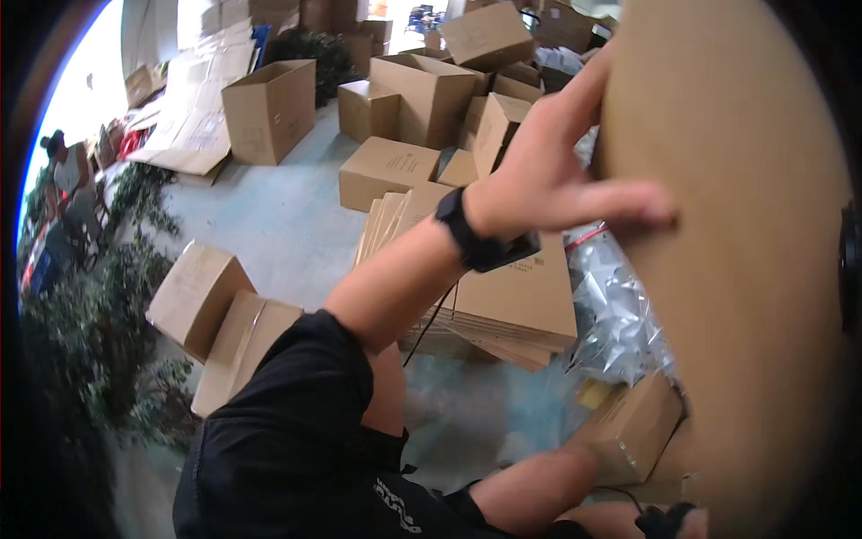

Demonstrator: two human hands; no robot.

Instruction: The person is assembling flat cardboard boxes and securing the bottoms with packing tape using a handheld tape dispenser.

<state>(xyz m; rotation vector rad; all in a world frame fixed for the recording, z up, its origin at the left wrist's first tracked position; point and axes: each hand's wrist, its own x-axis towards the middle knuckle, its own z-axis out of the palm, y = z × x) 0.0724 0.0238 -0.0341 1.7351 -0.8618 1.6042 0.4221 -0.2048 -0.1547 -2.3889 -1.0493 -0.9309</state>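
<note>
A large brown cardboard panel (pixel 736 225) fills the right side, blurred; I cannot tell whether it is a flat sheet or one side of a box. My left hand (pixel 561 157), a black watch on its wrist, grips the panel's left edge. Its thumb lies across the near face, and the other fingers run up along the edge, partly hidden. Low in the picture, my right hand (pixel 693 524) shows only in part beside the panel's bottom end, with a black band at the wrist. Its fingers are hidden. Beneath my left forearm lies a stack of flattened cartons (pixel 512 292).
Silvery plastic wrapping (pixel 615 305) and a small carton (pixel 633 431) lie beside the panel. Two cartons (pixel 202 296) stand at left by leafy greenery (pixel 90 350). Open boxes (pixel 422 94) pile up ahead. A person (pixel 72 184) sits at the far left.
</note>
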